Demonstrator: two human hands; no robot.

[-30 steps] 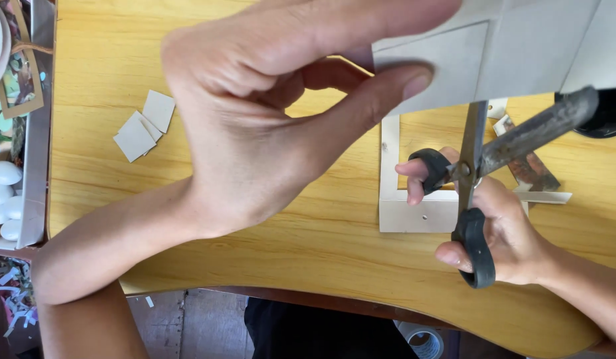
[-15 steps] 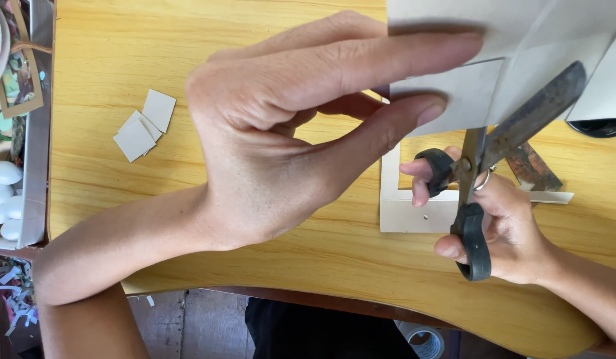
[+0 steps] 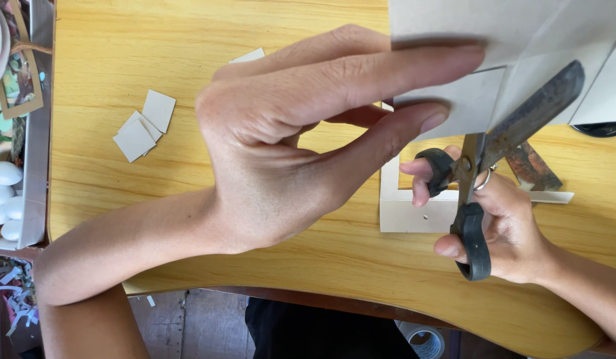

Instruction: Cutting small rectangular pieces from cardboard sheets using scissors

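My left hand point(image 3: 301, 139) pinches a sheet of grey cardboard point(image 3: 514, 40) between thumb and fingers, holding it up above the wooden table point(image 3: 188, 60). My right hand point(image 3: 501, 223) grips black-handled scissors point(image 3: 484, 173), whose rusty blades are spread and bite into the lower edge of the cardboard. Below the scissors a cut cardboard frame point(image 3: 404, 213) lies flat on the table.
Small cardboard squares point(image 3: 145, 126) lie on the table at the left. A tray point(image 3: 35, 153) at the far left edge holds white egg-shaped pieces point(image 3: 3, 174) and paper scraps. A roll of tape point(image 3: 424, 340) sits on the floor below the table's curved front edge.
The cardboard and my left hand have shifted right and up in view. The scissors have moved deeper into the sheet, their blades angled more to the upper right.
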